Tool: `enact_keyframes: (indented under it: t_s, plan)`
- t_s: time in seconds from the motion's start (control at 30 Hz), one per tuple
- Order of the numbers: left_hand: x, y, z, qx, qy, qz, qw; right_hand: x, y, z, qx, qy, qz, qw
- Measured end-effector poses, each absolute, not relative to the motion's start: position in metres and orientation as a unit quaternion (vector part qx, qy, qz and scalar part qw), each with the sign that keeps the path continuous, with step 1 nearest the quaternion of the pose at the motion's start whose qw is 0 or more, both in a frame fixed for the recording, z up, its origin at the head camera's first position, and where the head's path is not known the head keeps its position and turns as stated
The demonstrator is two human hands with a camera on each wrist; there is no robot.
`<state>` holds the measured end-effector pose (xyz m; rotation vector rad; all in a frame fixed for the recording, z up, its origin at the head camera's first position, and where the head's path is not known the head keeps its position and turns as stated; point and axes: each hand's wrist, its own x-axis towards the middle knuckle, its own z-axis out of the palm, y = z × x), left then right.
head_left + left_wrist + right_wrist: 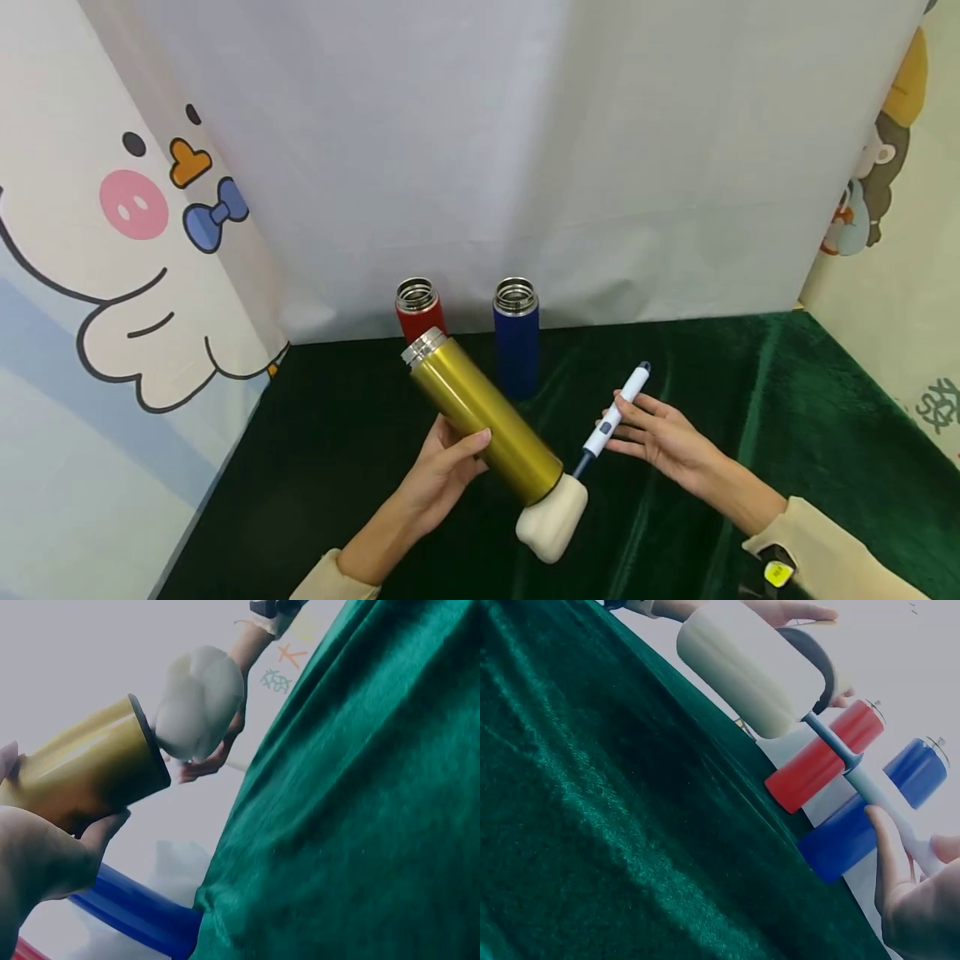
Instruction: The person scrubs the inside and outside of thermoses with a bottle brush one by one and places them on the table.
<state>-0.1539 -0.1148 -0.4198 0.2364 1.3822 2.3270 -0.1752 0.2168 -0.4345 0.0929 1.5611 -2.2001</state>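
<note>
The left hand (446, 471) holds a gold bottle (487, 417) around its middle, thumb on the near side; the bottle hangs tilted over the worktop (825, 400), its open steel mouth up toward the back left corner and its base down toward the front; the right hand (667, 437) pinches the white handle of a brush (617, 412) between thumb and fingers, the other fingers spread loosely; the brush slants down and left, its cream sponge head (553, 518) just beside the bottle's base, though I cannot tell whether they touch; near the worktop's back edge stand a red bottle (420, 323), nearer the back left corner and partly hidden by the gold one, and a blue bottle (517, 350) to its right, both upright with open mouths.
</note>
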Motion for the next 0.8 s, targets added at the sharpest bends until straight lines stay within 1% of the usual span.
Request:
enact_keyframes:
  t_s: [0.1, 0.27, 0.33, 0.43, 0.57, 0.7, 0.8]
  plan:
    - [-0.157, -0.119, -0.421, 0.084, 0.513, 0.826, 0.216, -0.175, 0.223, -0.435, 0.047, 0.534, -0.812, 0.23]
    - [-0.155, -0.136, -0.42, 0.051, 0.538, 0.812, 0.22, -0.176, 0.237, -0.435, 0.067, 0.464, -0.844, 0.259]
    - [-0.153, -0.144, -0.419, 0.04, 0.551, 0.806, 0.21, -0.177, 0.241, -0.435, 0.074, 0.438, -0.855, 0.267]
    - [-0.155, -0.159, -0.419, 0.029, 0.584, 0.79, 0.182, -0.179, 0.249, -0.434, 0.077, 0.407, -0.868, 0.274]
    - [-0.169, -0.184, -0.418, 0.037, 0.654, 0.745, 0.122, -0.179, 0.263, -0.432, 0.068, 0.365, -0.885, 0.28]
    - [-0.194, -0.216, -0.42, 0.067, 0.732, 0.678, 0.011, -0.182, 0.272, -0.432, 0.068, 0.333, -0.896, 0.285]
    - [-0.211, -0.237, -0.426, 0.047, 0.766, 0.637, -0.067, -0.184, 0.276, -0.434, 0.079, 0.323, -0.899, 0.284]
